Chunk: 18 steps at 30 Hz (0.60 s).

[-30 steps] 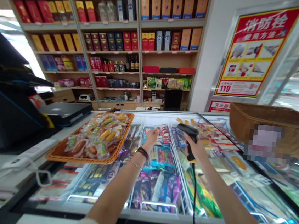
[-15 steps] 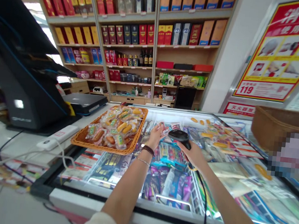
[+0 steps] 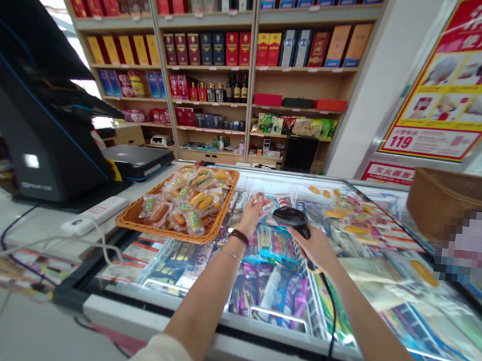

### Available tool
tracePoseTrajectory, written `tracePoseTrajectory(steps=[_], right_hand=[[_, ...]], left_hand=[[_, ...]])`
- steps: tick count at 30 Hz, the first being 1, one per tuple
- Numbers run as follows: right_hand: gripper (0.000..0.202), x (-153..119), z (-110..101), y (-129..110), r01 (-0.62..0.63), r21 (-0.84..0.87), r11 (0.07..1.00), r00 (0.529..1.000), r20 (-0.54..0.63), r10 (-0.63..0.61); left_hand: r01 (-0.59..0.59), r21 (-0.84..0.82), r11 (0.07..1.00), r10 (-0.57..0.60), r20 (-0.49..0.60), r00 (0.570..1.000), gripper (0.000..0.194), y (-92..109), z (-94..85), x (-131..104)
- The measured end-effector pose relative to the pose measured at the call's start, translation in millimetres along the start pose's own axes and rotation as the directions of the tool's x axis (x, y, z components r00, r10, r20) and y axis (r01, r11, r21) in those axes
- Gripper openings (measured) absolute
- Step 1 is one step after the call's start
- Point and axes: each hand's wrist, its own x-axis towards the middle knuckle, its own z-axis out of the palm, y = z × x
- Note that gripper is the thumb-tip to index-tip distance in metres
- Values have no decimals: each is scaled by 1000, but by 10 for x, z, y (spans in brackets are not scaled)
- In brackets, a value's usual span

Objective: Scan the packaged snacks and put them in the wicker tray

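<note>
Out over the glass-topped freezer (image 3: 153, 315), my right hand (image 3: 315, 244) is wrapped round the handle of a black barcode scanner (image 3: 291, 215), and its cable hangs down past my forearm. The scanner's head points left, toward my left hand (image 3: 251, 215). My left fingers are closed on a small pink-and-white packet (image 3: 267, 207) close to the scanner; its print is too small to read. Beneath both hands, blue and purple frozen packs (image 3: 270, 287) lie in wire baskets. Left of my left hand, an orange wicker basket (image 3: 127, 214) holds several wrapped sausages (image 3: 198, 199).
At the left stand a black checkout terminal (image 3: 55, 149) and a flat scale (image 3: 137, 161). A white power strip (image 3: 93, 216) with cables lies on the counter. A brown box (image 3: 450, 197) sits on the right. Shelves (image 3: 209, 68) of boxed goods line the back.
The view has shifted slightly. My hands keep nearly the same pose, with the scanner and the packet still side by side.
</note>
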Motion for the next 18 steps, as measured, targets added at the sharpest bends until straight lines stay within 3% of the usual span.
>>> tracePoseTrajectory(steps=[18], right_hand=[[45, -1, 1, 4, 8, -9, 1000, 1000, -1, -8]], left_hand=[[-13, 13, 1000, 13, 29, 999, 17, 26, 21, -48]])
